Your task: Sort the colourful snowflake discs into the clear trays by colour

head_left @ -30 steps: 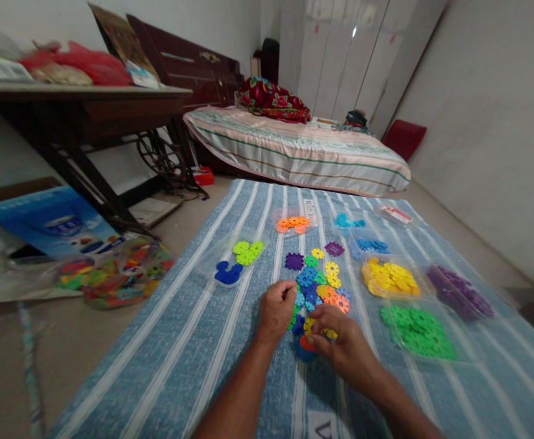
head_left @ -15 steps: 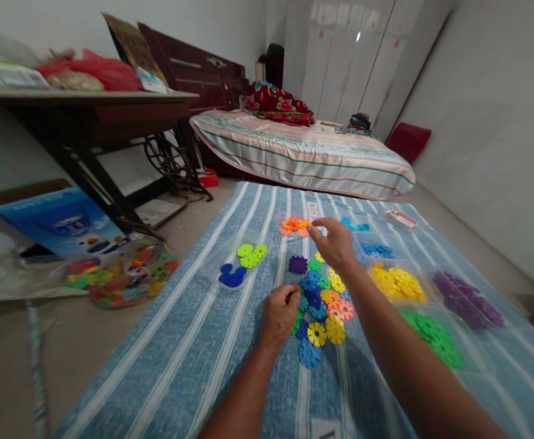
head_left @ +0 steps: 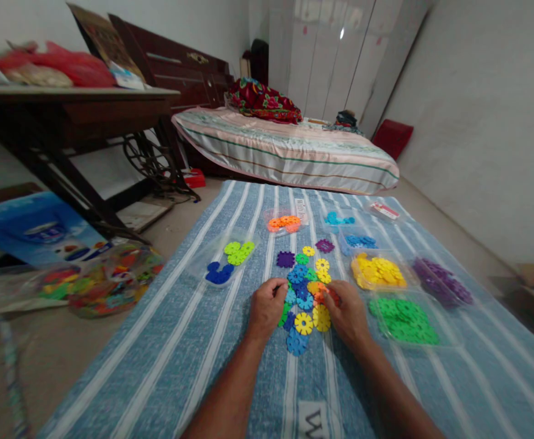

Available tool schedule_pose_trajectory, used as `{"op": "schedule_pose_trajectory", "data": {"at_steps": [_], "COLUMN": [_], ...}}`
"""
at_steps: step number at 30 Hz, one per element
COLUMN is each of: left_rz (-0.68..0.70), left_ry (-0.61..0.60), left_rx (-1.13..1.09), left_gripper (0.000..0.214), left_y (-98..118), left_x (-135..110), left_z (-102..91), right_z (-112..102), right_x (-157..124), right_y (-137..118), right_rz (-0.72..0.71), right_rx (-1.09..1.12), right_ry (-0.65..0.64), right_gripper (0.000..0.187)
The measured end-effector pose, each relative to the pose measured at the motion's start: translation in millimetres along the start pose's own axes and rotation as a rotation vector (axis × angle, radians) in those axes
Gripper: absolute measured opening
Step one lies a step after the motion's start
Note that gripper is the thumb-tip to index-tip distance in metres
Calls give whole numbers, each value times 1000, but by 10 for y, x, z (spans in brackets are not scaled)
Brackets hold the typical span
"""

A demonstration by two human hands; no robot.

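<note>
Picking from the mixed pile (head_left: 302, 277), lower centre: right hand (head_left: 346, 312) pinches an orange snowflake disc (head_left: 325, 297) at its edge. Left hand (head_left: 267, 306) rests clenched beside it, contents hidden. Lifting the disc clear calls for a clean pinch; the orange-piece tray (head_left: 270, 214) lies well beyond.

- The pile (head_left: 304, 285) of flat, toothed plastic discs lay loose in the middle of the striped mat (head_left: 193, 347). The discs were blue, yellow, green, orange and purple, overlapping, all flat.
- An orange disc (head_left: 327, 297) sat at the pile's right edge, under the fingers of the right hand (head_left: 349, 312). Whether it was gripped could not be told.
- Two yellow discs (head_left: 303, 323) lay side by side at the near edge, touching, between the hands.
- A blue disc (head_left: 296, 342) lay nearest the person, just beside the yellows.
- The left hand (head_left: 265, 308), curled, touched the pile's left edge.
- A purple disc (head_left: 285, 259) lay at the far left, slightly apart.
</note>
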State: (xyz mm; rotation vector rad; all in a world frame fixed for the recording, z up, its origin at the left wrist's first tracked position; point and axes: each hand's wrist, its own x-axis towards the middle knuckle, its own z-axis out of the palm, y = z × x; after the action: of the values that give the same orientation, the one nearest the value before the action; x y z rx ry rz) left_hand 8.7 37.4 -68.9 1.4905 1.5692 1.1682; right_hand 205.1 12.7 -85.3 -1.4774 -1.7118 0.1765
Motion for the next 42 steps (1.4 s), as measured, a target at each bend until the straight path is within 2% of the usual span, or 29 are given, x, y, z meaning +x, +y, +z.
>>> {"op": "schedule_pose_trajectory", "data": {"at_steps": [12, 18, 23, 27, 34, 38, 42], "left_rz": [-4, -2, -11, -18, -5, -1, -9], "left_ry": [4, 14, 17, 18, 23, 17, 5], "left_rx": [42, 41, 45, 54, 63, 62, 54], "left_gripper": [23, 24, 23, 23, 21, 22, 24], "left_y": [46, 60, 50, 38, 29, 16, 11], "left_x": [3, 2, -5, -4, 7, 12, 18], "left_z": [-26, -24, -15, -6, -4, -5, -8], "right_z": [72, 49, -40, -112, -151, -135, -105], "right_x": [-116, -134, -163, -255, -383, -410, -427], "right_y": [-198, -154, -87, -92, -143, -152, -164], "right_rz": [-43, 0, 23, -19, -88, -84, -67], "right_rx": [80, 216, 149, 74, -100, -115, -74], "right_ry": [-9, 13, 56, 9, -84, -97, -50], "right_gripper": [17, 19, 19, 20, 33, 28, 23]}}
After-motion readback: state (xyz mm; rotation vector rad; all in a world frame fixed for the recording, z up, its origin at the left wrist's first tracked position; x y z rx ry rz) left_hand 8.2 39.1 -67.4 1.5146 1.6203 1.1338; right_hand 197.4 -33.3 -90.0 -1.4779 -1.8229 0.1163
